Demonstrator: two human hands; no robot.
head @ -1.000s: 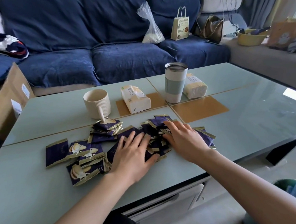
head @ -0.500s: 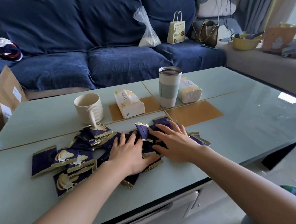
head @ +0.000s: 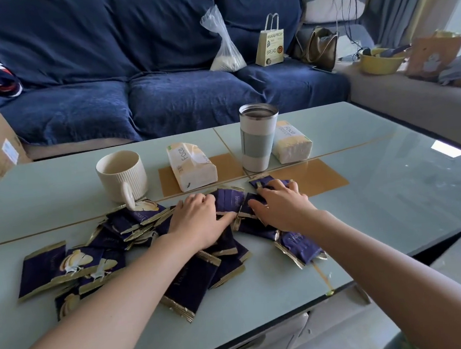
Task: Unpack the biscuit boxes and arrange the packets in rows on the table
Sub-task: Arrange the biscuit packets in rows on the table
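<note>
Head view: the pale green bench [head: 394,186] runs wide to the right, where its glass top lies bare up to the dark right edge; its near edge crosses just below the forearms. The dark purple biscuit packets [head: 119,258] lie in a loose overlapping heap across the middle and left of the bench, not in rows, with the nearest packet close to the near edge. Behind the heap stand a ribbed cream mug [head: 121,176], a tissue pack [head: 190,165], a tumbler [head: 258,138] and a second tissue pack [head: 291,141], which close off the far side.

The left hand [head: 200,222] lies palm-down on the packets, fingers only slightly bent, pressing them. The right hand [head: 281,206] also rests flat on the packets just beside it, fingers spread and reaching forward, gripping nothing.
</note>
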